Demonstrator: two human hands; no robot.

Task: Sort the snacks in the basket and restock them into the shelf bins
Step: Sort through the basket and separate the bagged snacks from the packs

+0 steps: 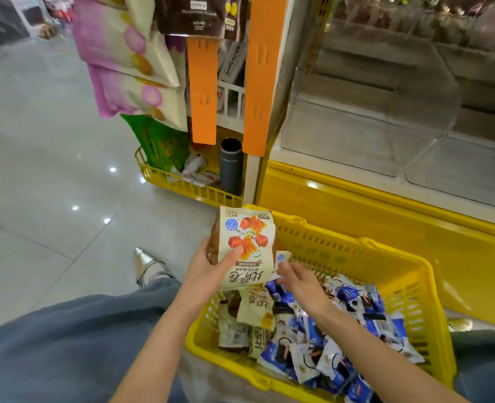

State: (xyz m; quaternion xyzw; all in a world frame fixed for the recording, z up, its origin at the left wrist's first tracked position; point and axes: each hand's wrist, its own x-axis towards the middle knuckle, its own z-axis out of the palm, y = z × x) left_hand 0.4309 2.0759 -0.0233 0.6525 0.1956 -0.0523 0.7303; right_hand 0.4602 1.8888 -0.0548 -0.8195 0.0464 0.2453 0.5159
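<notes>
Snack pack with upside-down Chinese lettering in left hand

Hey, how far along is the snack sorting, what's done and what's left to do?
Early stage. Done: a few cream packets are gathered in the left hand. In hand: the right hand seems to pinch a small packet beside that stack. Left: the yellow basket holds many blue packets and some cream ones, and the nearest clear shelf bins show no snacks.
</notes>
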